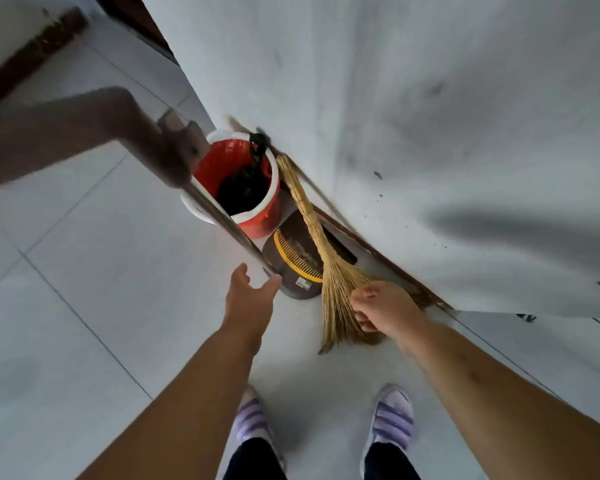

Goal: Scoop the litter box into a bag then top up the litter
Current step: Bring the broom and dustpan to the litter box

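Observation:
A white bin [272, 174] with a red liner stands against the wall and has a tied black bag [246, 183] inside it. A brown dustpan [293, 268] with a yellow comb sits upright in front of it, and its long handle [222, 220] rises toward the camera. A straw broom [317, 233] leans on the wall. My left hand [248, 294] is open, with its fingertips at the foot of the dustpan handle. My right hand [381, 308] is curled round the right side of the broom's bristles. No litter box or scoop is in view.
The grey wall [430, 116] with its dark skirting runs diagonally on the right. A blurred arm-like shape [84, 133] lies across the top of the dustpan handle. My feet in purple striped slippers [392, 417] stand on the pale tiled floor [84, 289].

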The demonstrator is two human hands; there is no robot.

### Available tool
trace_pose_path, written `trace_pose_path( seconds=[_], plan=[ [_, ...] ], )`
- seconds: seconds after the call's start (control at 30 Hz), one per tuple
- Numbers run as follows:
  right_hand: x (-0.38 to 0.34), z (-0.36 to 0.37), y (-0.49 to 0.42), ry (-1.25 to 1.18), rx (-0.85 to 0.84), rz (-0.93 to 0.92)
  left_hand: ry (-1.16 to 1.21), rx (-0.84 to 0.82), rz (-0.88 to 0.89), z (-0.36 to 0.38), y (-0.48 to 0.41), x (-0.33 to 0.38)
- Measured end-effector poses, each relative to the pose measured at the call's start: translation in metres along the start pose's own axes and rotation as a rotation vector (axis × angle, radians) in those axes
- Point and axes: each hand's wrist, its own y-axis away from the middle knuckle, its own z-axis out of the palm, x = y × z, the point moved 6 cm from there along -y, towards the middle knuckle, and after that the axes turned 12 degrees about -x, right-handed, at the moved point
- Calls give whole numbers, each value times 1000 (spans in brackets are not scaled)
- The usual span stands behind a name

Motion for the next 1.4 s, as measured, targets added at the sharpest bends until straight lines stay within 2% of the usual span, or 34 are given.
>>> trace_pose_path(
  seconds=[0.13, 0.27, 0.4, 0.5, 0.6, 0.67, 0.73, 0.8, 0.9, 1.1, 1.27, 1.4],
  plan=[
    [-6, -7, -56, 160, -36, -87, 128, 27, -81, 36, -29, -34],
    [-7, -2, -139, 243, 17, -166, 190, 81, -126, 50, -78, -68],
    [-7, 5, -215, 236, 66, -168, 225, 164, -127, 46, -124, -90],
    [-13, 11, -269, 273, 99, -221, 202, 213, -13, 38, -153, -89],
    [-18, 20, -317, 54, 45, -249, 160, 224, 98, 33, -173, -89],
    [-21, 22, -340, -31, 72, -243, 154, 234, 153, 28, -178, -86],
    [-22, 20, -354, 55, 162, -226, 163, 228, 178, 25, -178, -81],
    [-23, 20, -355, 152, 228, -189, 153, 236, 200, 22, -175, -76],
    [-18, 23, -329, 180, 234, -154, 119, 244, 212, 22, -163, -63],
    [6, 26, -238, 136, 101, -125, 190, 309, 195, 15, -113, -35],
    [10, 29, -119, -329, -179, -12, 144, 388, 235, -12, -52, 20],
    [27, 18, -55, -907, -200, 61, 92, 313, 142, -15, -26, 36]
  ],
)
